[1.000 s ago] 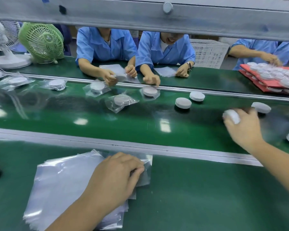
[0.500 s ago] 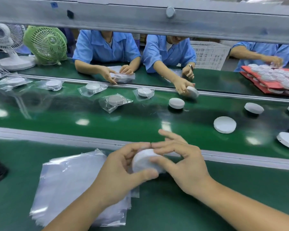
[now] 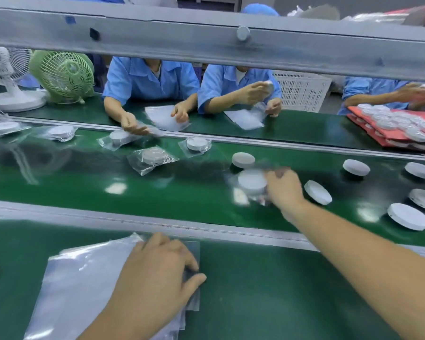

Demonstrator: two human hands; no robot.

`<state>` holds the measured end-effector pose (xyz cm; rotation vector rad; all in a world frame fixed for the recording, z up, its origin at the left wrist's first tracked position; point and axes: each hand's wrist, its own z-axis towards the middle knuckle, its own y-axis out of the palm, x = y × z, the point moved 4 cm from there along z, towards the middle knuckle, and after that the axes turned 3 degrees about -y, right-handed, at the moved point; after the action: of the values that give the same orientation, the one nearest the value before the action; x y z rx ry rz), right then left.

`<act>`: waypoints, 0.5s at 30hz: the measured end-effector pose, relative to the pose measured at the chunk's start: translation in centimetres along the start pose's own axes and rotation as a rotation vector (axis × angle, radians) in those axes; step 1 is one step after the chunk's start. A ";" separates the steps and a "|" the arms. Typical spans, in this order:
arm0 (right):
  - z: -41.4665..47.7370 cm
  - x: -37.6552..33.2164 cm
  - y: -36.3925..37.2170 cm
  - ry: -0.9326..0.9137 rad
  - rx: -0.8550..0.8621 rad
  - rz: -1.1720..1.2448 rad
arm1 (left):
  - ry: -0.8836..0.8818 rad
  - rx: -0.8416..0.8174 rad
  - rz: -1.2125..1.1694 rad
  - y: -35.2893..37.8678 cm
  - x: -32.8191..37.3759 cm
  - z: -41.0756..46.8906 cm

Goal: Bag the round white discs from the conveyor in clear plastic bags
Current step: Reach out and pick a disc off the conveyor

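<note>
The right hand (image 3: 284, 190) fingers clamp a bagged disc (image 3: 252, 181); left hand (image 3: 157, 271) fingers rest apart on bag stack (image 3: 84, 278)

Green desk fan (image 3: 64, 76), white fan (image 3: 3, 69), white mesh basket (image 3: 302, 92), grey overhead beam (image 3: 182, 42), red trays (image 3: 358, 119)

Bare left grip (image 3: 155, 268), bare right grip (image 3: 284, 190) slightly blurred, left forearm (image 3: 113, 320) and right forearm (image 3: 353, 244) both uncovered

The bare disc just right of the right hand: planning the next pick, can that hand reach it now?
Likely yes: the bare disc lies beside the right hand, nothing between. But its fingers seem to hold a bagged disc.
</note>
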<state>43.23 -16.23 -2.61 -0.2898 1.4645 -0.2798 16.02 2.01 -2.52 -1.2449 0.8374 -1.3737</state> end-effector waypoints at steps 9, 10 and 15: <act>6.1 1.8 -5.8 -0.197 0.061 -1.072 | 0.140 -0.077 -0.076 1.2 0.2 0.2; 6.0 2.4 -6.9 -0.214 0.094 -1.175 | 0.125 -0.104 -0.093 1.5 0.0 0.2; 7.5 6.5 -11.4 -0.146 -0.055 -1.392 | 0.105 -0.084 -0.120 1.9 -0.1 0.1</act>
<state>51.14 -29.04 -3.92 -1.3272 0.9080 -1.2878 16.53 1.78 -4.34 -1.3145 0.9136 -1.5247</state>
